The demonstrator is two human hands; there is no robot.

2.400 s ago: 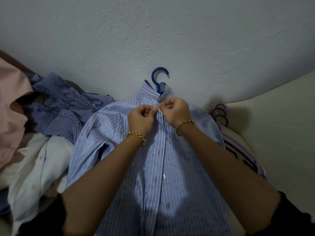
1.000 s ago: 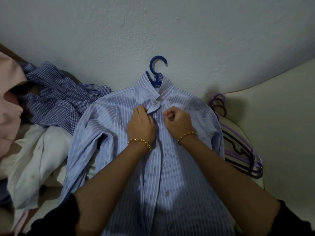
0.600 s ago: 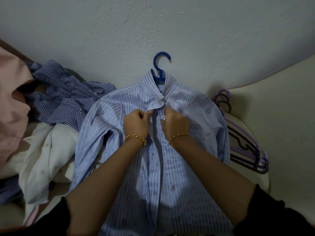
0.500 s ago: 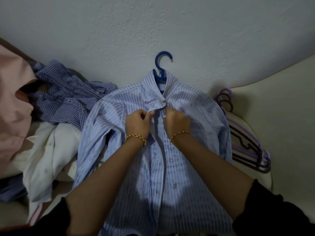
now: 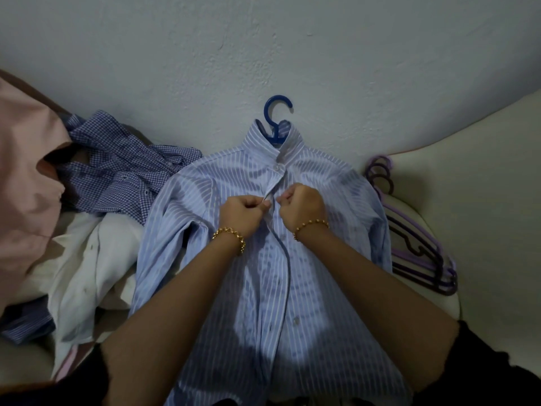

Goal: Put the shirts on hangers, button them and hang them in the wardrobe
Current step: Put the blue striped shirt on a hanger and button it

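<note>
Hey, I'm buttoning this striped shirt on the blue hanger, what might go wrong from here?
The left hand and right hand pinch the front edges just below the fastened top button; the front below gapes, so a button may go in the wrong hole. Tugging may also slide the striped shirt askew on the blue hanger.

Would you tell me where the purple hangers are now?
In the head view, the purple hangers lie stacked at the right, beside the striped shirt.

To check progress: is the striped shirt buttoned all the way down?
No, the striped shirt is fastened only at the top; lower down its front edges lie apart.
</note>
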